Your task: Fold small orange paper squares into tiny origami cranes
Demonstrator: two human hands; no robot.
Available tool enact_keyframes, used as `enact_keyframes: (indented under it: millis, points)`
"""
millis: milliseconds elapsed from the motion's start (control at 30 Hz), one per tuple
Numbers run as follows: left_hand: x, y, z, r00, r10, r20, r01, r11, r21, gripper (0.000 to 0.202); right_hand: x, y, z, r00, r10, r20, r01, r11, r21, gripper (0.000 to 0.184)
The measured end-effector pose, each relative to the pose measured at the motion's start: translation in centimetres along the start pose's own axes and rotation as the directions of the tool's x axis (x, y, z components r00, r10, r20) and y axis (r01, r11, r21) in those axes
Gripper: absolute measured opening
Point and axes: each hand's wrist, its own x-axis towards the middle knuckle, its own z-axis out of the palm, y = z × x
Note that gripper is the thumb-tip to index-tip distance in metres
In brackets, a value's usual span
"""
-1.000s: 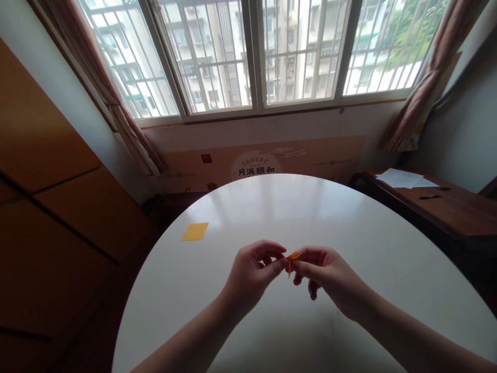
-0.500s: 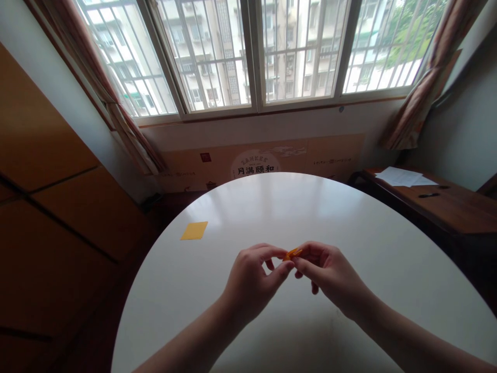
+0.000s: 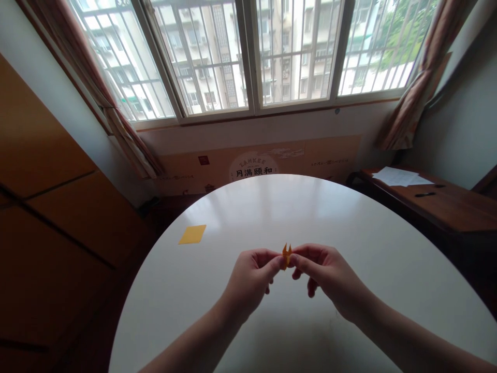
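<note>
A small folded piece of orange paper (image 3: 287, 250) is pinched between both hands above the white round table (image 3: 310, 212). Two pointed tips of it stick up between the fingers; its lower part is mostly covered. My left hand (image 3: 252, 277) grips its left side between thumb and index finger. On the other side, my right hand (image 3: 322, 267) holds it with thumb and index finger, the remaining fingers curled below. A flat yellow square of paper (image 3: 192, 234) lies on the table, left of and beyond my left hand.
Beyond the table's far edge are a low wall with a printed banner (image 3: 217, 166) and a barred window (image 3: 205, 62). A wooden bench (image 3: 458, 204) with white sheets (image 3: 402, 176) stands at the right. An orange-brown cabinet (image 3: 70, 207) rises on the left.
The folded orange paper has turned from lying slantwise to upright, with its two points now upward. My left fingertips have shifted slightly left along it. The yellow square stays on the table.
</note>
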Motion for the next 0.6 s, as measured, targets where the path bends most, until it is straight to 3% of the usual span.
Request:
enact_keyframes:
  millis: [267, 600]
  points:
    - [0.00, -0.21, 0.11, 0.999, -0.030, -0.030, 0.030, 1.000, -0.005, 0.033, 0.06, 0.12, -0.04, 1.000, -0.017, 0.000, 0.017, 1.000, -0.011, 0.041]
    - [-0.43, 0.21, 0.20, 0.992, 0.120, -0.042, -0.115, 0.987, 0.114, 0.029, 0.24, 0.63, -0.14, 0.999, -0.046, -0.010, 0.045, 0.996, -0.076, 0.036]
